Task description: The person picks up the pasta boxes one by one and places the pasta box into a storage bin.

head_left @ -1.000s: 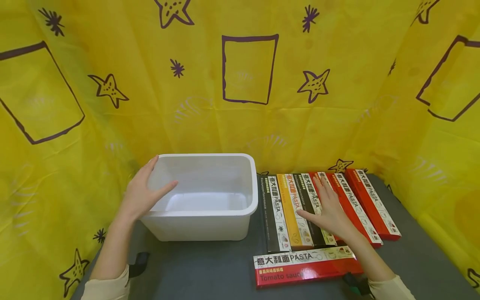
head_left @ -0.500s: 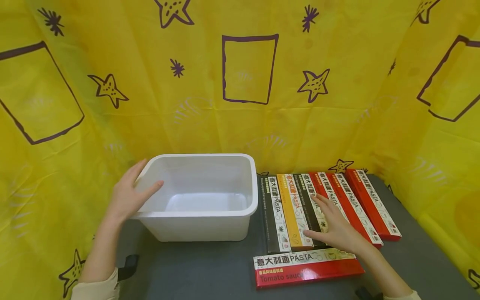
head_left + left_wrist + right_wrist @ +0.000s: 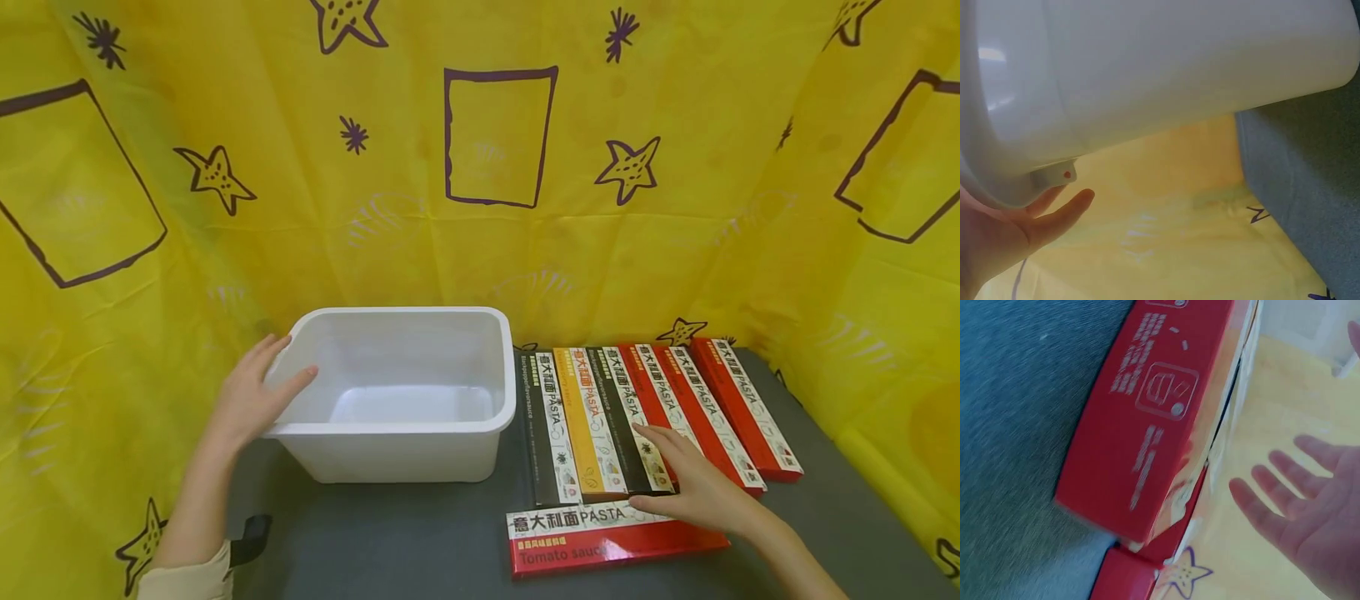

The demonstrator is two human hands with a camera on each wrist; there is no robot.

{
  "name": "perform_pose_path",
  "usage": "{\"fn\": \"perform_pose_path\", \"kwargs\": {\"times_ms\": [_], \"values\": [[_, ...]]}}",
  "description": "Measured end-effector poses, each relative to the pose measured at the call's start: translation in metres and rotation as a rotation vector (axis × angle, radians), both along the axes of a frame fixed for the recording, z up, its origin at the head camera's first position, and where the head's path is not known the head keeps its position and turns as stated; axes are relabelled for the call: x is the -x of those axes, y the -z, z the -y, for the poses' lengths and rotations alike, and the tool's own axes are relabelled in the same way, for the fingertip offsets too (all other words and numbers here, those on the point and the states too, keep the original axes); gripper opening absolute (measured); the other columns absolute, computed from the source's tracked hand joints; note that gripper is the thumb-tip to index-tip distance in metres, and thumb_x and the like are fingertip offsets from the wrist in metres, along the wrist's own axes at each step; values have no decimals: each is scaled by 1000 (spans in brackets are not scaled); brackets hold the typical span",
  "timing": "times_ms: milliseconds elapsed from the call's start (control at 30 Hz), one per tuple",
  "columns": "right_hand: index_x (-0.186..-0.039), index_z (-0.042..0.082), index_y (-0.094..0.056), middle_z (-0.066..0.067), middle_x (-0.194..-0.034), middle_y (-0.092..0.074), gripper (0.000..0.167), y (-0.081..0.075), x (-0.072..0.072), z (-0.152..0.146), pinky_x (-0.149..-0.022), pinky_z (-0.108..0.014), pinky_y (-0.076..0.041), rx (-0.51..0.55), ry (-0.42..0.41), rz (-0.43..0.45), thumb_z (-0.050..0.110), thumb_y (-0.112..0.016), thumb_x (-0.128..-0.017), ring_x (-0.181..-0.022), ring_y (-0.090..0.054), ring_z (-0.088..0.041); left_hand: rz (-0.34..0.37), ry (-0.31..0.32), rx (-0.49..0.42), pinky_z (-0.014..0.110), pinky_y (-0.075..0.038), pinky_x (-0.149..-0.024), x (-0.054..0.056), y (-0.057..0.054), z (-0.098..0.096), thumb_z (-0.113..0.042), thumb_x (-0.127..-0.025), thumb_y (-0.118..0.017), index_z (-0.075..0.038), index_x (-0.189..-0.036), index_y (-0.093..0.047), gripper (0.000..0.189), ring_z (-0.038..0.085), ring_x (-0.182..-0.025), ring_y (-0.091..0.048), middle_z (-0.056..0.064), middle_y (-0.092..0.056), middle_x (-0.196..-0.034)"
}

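Observation:
My left hand (image 3: 251, 392) is at the left rim of a white plastic bin (image 3: 393, 454), with straight fingers right at the rim and the thumb spread over the opening. In the left wrist view the thumb stands apart beside the bin's outer wall (image 3: 1179, 69). My right hand (image 3: 693, 487) hovers palm down over the right part of a red tomato sauce pasta box (image 3: 570, 554) lying crosswise at the front. Its fingers are spread and hold nothing. The right wrist view shows those fingers beside the red box's printed side (image 3: 1141, 425).
Behind the crosswise box stands a row of pasta boxes: a black box (image 3: 536, 433), a yellow box (image 3: 581, 425), another black box (image 3: 618, 425), and several red ones (image 3: 738, 400). The grey tabletop (image 3: 382, 542) is enclosed by yellow patterned cloth (image 3: 405, 167).
My right hand has come down and toward me, from over the row of boxes to the crosswise red box. My left hand has shifted left along the bin's rim.

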State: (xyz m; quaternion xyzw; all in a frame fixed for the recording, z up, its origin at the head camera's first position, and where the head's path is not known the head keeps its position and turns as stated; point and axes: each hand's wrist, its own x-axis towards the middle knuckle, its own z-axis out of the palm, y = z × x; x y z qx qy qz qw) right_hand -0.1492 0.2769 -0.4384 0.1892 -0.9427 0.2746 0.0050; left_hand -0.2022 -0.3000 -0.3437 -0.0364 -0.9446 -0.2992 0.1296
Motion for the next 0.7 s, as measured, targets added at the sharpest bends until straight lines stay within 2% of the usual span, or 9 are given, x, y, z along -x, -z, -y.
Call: {"fn": "perform_pose_path", "kwargs": {"times_ms": [133,267,400,500,700], "values": [[-142,10,-45,-15,-138,-47,92,1,-5,-9,-91,-62,-47,-30,-19,25,58,-79,-71,-122,-46,-37,20,10,-1,76,-20,-99,1,4,0,-49,-96,-55,2,-148,-36,75,56,-135,-23,27,-24,-155],[-135,12,-52,-9,-132,-51,88,4,-9,-16,-88,-56,-50,-81,-57,-10,62,-78,-69,-118,-49,-31,34,17,-11,76,-20,-99,2,6,0,-48,-96,-54,1,-148,-36,74,56,-136,-22,26,-22,-156],[-129,17,-57,1,-125,-52,82,8,-15,-22,-85,-43,-54,-134,-86,-56,66,-77,-67,-111,-48,-20,42,28,-9,77,-19,-98,2,7,0,-48,-96,-54,-1,-148,-37,72,56,-136,-21,27,-21,-156],[-125,21,-58,6,-121,-50,77,10,-18,-26,-83,-36,-54,-158,-86,-52,67,-77,-65,-107,-46,-16,52,42,0,77,-19,-98,2,8,1,-47,-96,-55,-1,-148,-37,71,56,-136,-21,28,-22,-155],[-120,24,-58,8,-119,-49,76,10,-23,-29,-84,-38,-54,-196,-79,-18,70,-76,-63,-105,-47,-16,66,63,10,77,-20,-98,2,10,2,-45,-97,-55,0,-147,-38,70,56,-136,-21,29,-20,-155]]}}
